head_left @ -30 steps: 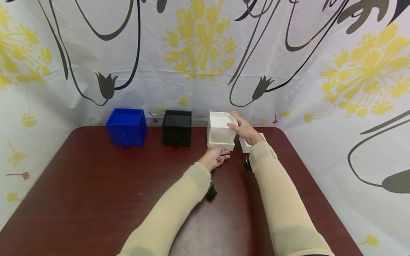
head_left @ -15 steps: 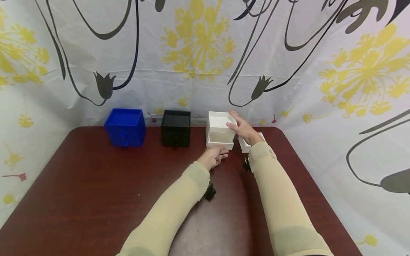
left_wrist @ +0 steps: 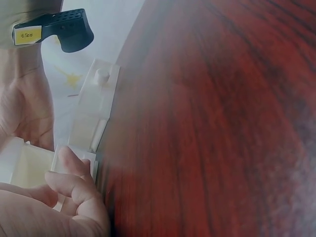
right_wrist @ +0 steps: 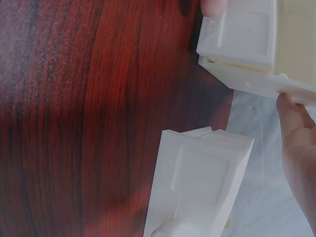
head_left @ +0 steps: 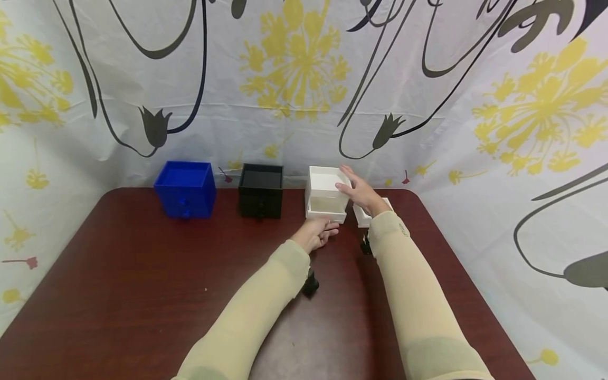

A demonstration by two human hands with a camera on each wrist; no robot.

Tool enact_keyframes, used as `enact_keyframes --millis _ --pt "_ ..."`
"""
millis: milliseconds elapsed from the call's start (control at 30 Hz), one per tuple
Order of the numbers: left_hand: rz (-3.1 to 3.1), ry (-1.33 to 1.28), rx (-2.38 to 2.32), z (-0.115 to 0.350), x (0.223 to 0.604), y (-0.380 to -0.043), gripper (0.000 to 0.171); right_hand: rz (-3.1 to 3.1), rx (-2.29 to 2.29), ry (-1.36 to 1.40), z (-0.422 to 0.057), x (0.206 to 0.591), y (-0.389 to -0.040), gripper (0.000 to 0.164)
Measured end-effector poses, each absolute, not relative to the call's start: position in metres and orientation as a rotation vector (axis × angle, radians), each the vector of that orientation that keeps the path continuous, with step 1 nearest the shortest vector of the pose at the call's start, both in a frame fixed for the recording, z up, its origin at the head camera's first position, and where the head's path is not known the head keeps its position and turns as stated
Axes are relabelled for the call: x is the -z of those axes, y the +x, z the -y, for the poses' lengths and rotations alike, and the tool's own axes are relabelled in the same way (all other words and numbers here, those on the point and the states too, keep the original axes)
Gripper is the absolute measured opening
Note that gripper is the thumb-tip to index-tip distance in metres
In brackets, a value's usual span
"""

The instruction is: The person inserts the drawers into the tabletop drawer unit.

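An open-fronted white box (head_left: 326,180) stands at the back right of the table, with a low white tray-like part (head_left: 326,216) along its lower front. My left hand (head_left: 315,234) holds this front part from below, its fingers bent against it in the left wrist view. At the box's upper right side, my right hand (head_left: 363,194) grips the edge, thumb on the near side and fingers toward the back. Just right of the box lies a separate white piece with a round knob (right_wrist: 192,177), partly hidden by my right forearm in the head view.
A blue drawer box (head_left: 185,190) and a black drawer box (head_left: 260,191) stand in line to the left, both with front knobs. The dark red table (head_left: 142,295) meets a patterned cloth (head_left: 304,142) behind. Dark camera mounts (head_left: 311,285) hang under the wrists.
Both hands stay in place on the white box. Only a slight shift of the head view shows; the boxes and the loose white piece keep their places.
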State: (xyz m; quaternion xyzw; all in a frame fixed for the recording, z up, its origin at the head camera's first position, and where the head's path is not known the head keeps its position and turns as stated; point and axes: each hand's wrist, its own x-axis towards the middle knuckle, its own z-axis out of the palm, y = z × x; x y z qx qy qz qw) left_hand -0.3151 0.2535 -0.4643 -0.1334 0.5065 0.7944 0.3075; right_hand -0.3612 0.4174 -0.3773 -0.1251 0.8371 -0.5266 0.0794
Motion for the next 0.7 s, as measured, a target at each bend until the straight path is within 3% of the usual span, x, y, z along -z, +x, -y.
enact_keyframes --millis 700 --pt "-1.324 -0.379 -2.107 -0.253 0.4634 -0.3188 0.038 -2.484 1.591 -0.327 -0.4156 0.3756 -0.3593 0.071"
